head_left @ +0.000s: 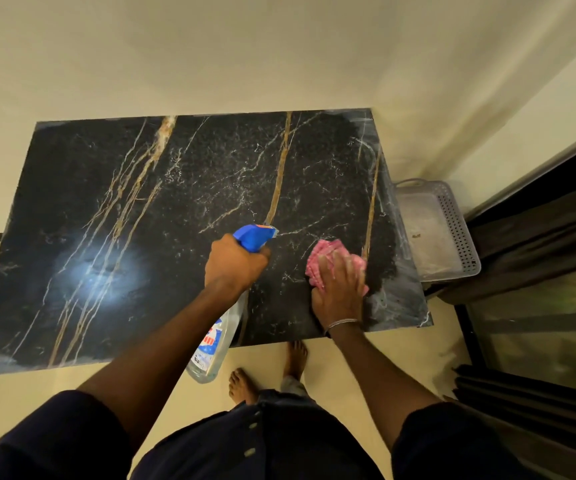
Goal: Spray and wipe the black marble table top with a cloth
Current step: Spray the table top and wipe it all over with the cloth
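Note:
The black marble table top (pixel 175 209) with gold and white veins fills the middle of the view. My left hand (pixel 234 263) grips a clear spray bottle (pixel 215 344) by its neck. The bottle's blue trigger head (pixel 253 236) points toward the right half of the table. My right hand (pixel 340 292) lies flat, pressing a pink cloth (pixel 328 252) onto the marble near the right front corner. A thin bangle sits on that wrist. Fine droplets speckle the right half of the surface.
A grey perforated plastic basket (pixel 459 237) stands on the floor just right of the table. A dark-framed glass door (pixel 539 306) runs along the right side. Cream walls back the table. My bare feet (pixel 269 372) stand on the pale floor at the front edge.

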{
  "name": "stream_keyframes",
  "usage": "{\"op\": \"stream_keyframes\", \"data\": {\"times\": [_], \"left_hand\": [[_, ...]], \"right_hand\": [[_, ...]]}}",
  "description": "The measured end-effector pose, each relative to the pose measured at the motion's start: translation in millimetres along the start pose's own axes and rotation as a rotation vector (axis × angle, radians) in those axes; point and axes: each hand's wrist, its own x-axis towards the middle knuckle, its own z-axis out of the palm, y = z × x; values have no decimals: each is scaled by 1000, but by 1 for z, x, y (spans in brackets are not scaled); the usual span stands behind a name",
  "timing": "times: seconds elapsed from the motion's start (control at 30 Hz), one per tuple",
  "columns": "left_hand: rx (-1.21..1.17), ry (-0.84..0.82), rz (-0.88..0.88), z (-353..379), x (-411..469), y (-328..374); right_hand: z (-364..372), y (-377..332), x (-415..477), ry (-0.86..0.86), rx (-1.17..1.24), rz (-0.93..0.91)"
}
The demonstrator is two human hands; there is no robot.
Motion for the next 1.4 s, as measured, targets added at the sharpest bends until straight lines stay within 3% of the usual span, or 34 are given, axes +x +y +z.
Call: {"op": "stream_keyframes", "data": {"times": [0.1,0.2,0.27,0.4,0.53,0.67,0.8,0.87,1.07,1.23,1.3,1.4], "left_hand": [[7,-1,5,8,-6,1],[10,-10,12,13,-10,1],[9,-23,15,13,-10,0],[42,-33,36,15,-10,-3],[64,-57,44,21,-10,-1],[73,-80,52,31,-12,8],[88,-90,85,41,-12,22],[98,-95,105,44,-11,29],[98,-123,159,50,-6,37],[92,-116,137,56,-2,40],[88,-118,144,59,-2,43],[90,-123,160,65,1,49]], "right_hand": [[9,-22,-20,-32,-20,-213],[7,3,-24,-43,-45,-345],[0,36,-23,-11,-27,-308],[-13,85,-21,50,-2,-28],[-9,67,-29,74,39,98],[5,22,-61,72,75,-97],[12,33,-77,68,85,-342],[7,55,-80,89,86,-316],[-17,141,-77,216,78,19],[-12,125,-74,207,115,214],[-9,105,-75,200,152,182],[-4,74,-78,157,170,-26]]}}
